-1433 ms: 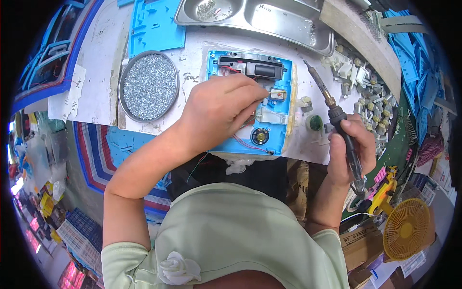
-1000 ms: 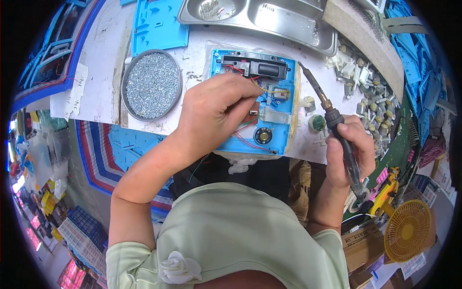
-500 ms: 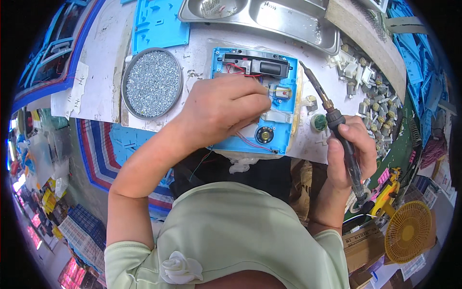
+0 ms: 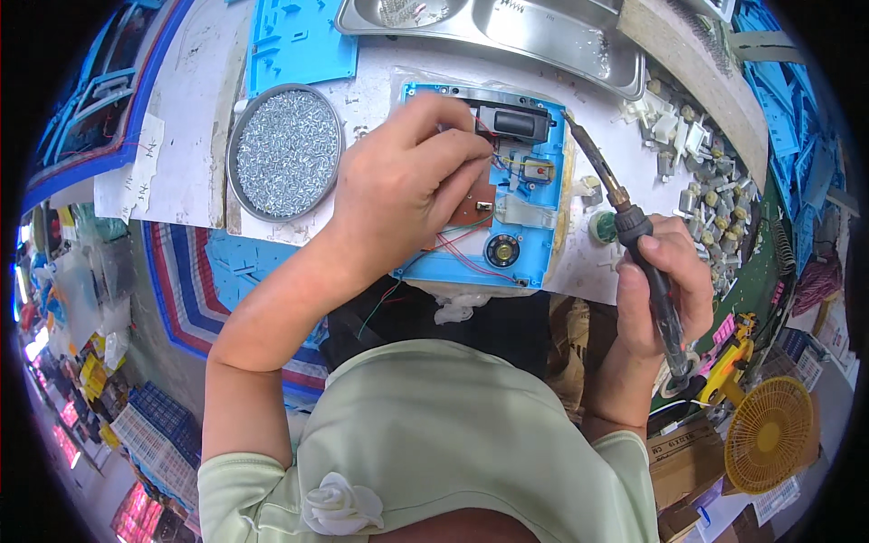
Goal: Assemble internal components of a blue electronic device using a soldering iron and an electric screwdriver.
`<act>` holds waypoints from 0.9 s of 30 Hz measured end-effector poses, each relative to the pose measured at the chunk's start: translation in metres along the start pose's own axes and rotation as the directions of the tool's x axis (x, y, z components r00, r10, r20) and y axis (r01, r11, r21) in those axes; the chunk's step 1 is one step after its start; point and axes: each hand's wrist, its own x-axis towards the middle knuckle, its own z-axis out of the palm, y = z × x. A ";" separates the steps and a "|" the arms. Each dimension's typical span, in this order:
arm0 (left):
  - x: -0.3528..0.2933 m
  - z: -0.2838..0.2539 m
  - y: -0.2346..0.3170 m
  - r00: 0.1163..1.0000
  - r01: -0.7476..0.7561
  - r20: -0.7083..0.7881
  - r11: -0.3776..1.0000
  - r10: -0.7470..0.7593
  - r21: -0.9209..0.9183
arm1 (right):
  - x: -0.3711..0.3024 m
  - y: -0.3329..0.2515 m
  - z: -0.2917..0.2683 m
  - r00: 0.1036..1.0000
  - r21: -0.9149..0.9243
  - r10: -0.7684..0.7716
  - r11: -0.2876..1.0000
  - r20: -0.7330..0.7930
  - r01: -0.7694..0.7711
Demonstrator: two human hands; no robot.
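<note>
An open blue plastic housing (image 4: 536, 240) lies on the bench in front of me. Over its left part is my left hand (image 4: 407, 176), fingers bent together in a pinch beside thin red wires (image 4: 482, 129); what the fingertips hold is hidden. Inside the housing are a black part (image 4: 514, 124) along the far edge, a brown circuit board (image 4: 472, 215), a small motor unit (image 4: 539, 170) and a round speaker (image 4: 501, 251). My right hand (image 4: 668, 281) grips a soldering iron (image 4: 647, 262), its tip pointing up and left, by the housing's far right corner.
A round dish of small metal screws (image 4: 285, 154) stands to the left. Behind is a steel compartment tray (image 4: 543, 45). Small motors (image 4: 715, 213) pile up at the right, past a small green-topped pot (image 4: 602, 227). A blue panel (image 4: 303, 45) lies far left.
My left hand has shifted left and slightly up, uncovering the brown circuit board and wires. The black part sits slightly farther right. My right hand and the soldering iron have barely moved.
</note>
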 end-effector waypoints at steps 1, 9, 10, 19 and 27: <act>0.000 0.001 0.001 1.000 0.008 -0.022 1.000 -0.007 0.018 | 0.000 -0.001 0.000 1.000 0.000 0.000 1.000 0.006 0.000; 0.008 0.007 0.001 0.996 0.084 -0.031 0.996 -0.083 0.025 | 0.001 -0.009 0.008 0.996 -0.012 0.044 0.999 0.078 -0.044; 0.008 0.008 0.001 0.995 0.098 -0.021 0.995 -0.097 0.028 | 0.002 -0.010 0.010 0.995 -0.021 0.046 0.999 0.088 -0.044; 0.006 0.014 0.008 0.988 0.142 -0.066 0.989 -0.138 0.051 | 0.004 -0.005 0.017 0.980 -0.105 0.086 0.992 0.180 -0.068; -0.003 0.010 0.009 0.996 0.042 -0.086 0.998 -0.038 0.042 | 0.001 -0.008 0.012 0.988 -0.046 0.066 0.997 0.137 -0.060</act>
